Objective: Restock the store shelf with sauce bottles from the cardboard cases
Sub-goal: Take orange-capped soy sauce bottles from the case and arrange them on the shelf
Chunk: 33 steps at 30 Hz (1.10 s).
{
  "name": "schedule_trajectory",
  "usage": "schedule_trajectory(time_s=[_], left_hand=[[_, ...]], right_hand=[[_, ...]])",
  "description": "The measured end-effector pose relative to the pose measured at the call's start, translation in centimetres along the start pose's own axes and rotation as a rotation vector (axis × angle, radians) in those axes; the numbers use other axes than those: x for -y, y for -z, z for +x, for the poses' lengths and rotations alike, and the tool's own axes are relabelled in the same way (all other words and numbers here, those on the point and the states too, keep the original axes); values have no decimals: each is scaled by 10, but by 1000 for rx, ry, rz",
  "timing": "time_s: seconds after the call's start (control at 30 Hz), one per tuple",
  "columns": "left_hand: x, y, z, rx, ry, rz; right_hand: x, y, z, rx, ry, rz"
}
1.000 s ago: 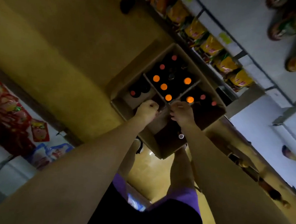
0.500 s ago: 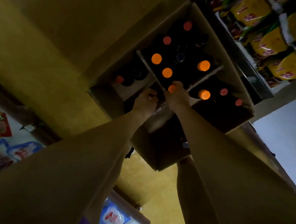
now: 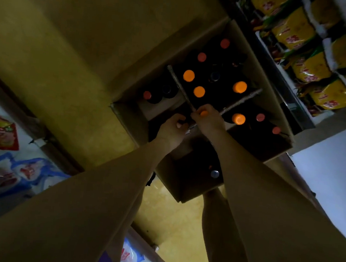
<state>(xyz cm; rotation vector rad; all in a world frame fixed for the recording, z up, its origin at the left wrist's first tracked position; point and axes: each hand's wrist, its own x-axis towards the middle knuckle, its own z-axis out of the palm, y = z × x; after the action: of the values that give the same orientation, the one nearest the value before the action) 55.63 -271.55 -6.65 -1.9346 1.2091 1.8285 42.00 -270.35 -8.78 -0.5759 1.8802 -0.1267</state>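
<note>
Brown cardboard forms the open case (image 3: 270, 109) on the yellow floor, split by a cross-shaped divider (image 3: 239, 100) into compartments of dark sauce bottles standing upright, their long axes running straight toward the camera so that only the round caps face it. Three orange caps (image 3: 189, 75) sit in the compartment beyond the divider's crossing, with two red ones farther back, and another orange cap (image 3: 238, 119) with two red caps lies to the right of the crossing. At the crossing itself the right hand (image 3: 208, 121) has its fingers curled round the neck of an orange-capped bottle (image 3: 203, 113), whose cap peeps out between them. Just left of it, almost touching, the left hand (image 3: 173, 130) is curled over a dark bottle top (image 3: 181, 123) in the near compartment, though the gloom hides how firm that grip is. A smaller case (image 3: 186, 185) stands nearer than the crossing, one pale cap inside. Yellow packets (image 3: 293, 33) line the store shelf (image 3: 304, 117) to the right of the case. Compared with a second ago, both hands have gone from the case's near edge to the bottle tops, and the view has closed in and tilted, so the case looms larger.
</note>
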Motion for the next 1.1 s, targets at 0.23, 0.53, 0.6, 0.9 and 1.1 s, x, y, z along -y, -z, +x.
schedule_trajectory(time_s=[0.23,0.53,0.6,0.9,1.1], left_hand=[[-24,20,-70,-65,-78,91],[-119,76,-209,23,-280,397],[-144,84,-239,66,-317,468],[-253,127,-381,32,-827,579],[-327,146,-468,-21,-1011,494]], right_hand=[[18,39,-86,-68,83,-35],[118,151,-256,135,201,-207],[143,175,-299,170,249,-207],[234,283,-474,147,365,-286],[240,336,-569,-166,498,191]])
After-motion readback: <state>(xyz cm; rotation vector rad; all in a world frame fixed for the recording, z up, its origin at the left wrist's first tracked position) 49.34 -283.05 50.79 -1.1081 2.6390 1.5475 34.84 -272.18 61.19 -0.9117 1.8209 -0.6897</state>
